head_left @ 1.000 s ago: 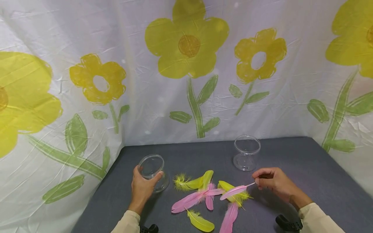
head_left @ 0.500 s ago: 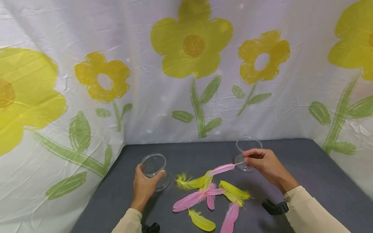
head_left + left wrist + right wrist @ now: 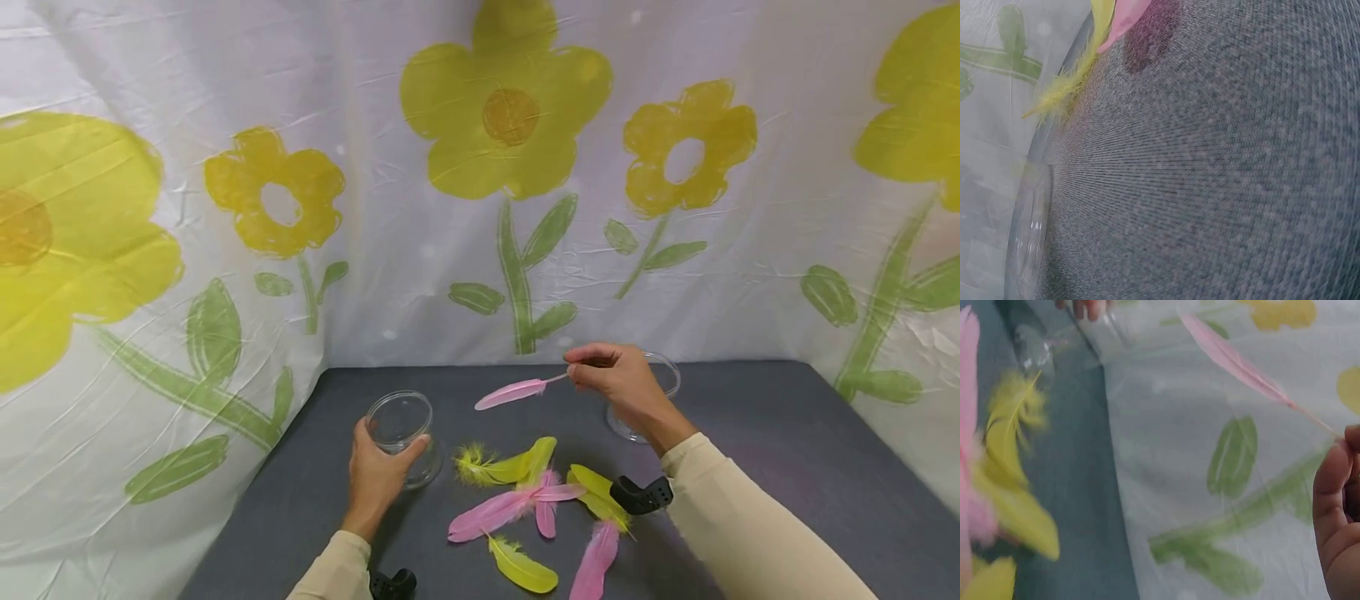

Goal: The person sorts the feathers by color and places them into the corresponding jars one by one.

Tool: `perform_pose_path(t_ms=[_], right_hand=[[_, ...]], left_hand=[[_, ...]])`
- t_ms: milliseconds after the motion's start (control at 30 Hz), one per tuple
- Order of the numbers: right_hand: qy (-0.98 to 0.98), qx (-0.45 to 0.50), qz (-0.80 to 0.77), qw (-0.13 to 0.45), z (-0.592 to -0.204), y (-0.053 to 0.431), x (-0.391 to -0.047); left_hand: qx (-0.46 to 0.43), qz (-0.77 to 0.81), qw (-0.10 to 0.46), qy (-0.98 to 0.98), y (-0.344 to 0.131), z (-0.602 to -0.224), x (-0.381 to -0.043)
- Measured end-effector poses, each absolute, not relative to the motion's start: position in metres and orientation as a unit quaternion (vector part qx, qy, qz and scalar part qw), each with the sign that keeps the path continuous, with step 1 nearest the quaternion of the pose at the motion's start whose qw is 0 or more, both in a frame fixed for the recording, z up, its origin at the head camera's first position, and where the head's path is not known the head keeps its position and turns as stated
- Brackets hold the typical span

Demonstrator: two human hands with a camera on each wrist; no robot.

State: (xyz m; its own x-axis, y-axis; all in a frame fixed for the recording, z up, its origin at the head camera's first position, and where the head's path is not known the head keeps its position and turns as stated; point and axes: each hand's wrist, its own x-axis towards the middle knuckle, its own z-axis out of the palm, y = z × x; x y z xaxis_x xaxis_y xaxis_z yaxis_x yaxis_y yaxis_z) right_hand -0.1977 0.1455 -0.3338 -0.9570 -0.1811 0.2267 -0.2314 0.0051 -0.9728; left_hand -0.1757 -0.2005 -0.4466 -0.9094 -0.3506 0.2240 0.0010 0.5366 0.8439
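Observation:
My right hand (image 3: 626, 385) pinches a pink feather (image 3: 512, 394) by its bare quill, above the far middle of the table. The vane points left toward the glass that my left hand (image 3: 377, 479) grips. That clear glass cup (image 3: 401, 421) is wide-rimmed and stands on the table at the left; its base also shows in the left wrist view (image 3: 1032, 231). In the right wrist view the pinched pink feather (image 3: 1238, 362) stretches from thumb and fingertip. Several yellow feathers (image 3: 522, 567) and pink feathers (image 3: 487, 515) lie in a loose pile between the hands.
A second clear glass cup (image 3: 663, 375) stands at the back right, partly hidden behind my right hand. Dark grey cloth covers the table (image 3: 795, 467). A white curtain (image 3: 390, 208) printed with yellow flowers hangs behind and at the sides.
My right hand has carried the pink feather up and leftward, from beside the pile past the second glass cup. My left hand keeps its hold on the left glass cup.

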Motion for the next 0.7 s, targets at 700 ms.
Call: perform_pose_path(t_ms=[700], right_hand=[[-0.749, 0.203, 0.629, 0.038, -0.33, 0.028, -0.23]], left_hand=[[0.102, -0.474, 0.199, -0.852, -0.201, -0.446, -0.176]])
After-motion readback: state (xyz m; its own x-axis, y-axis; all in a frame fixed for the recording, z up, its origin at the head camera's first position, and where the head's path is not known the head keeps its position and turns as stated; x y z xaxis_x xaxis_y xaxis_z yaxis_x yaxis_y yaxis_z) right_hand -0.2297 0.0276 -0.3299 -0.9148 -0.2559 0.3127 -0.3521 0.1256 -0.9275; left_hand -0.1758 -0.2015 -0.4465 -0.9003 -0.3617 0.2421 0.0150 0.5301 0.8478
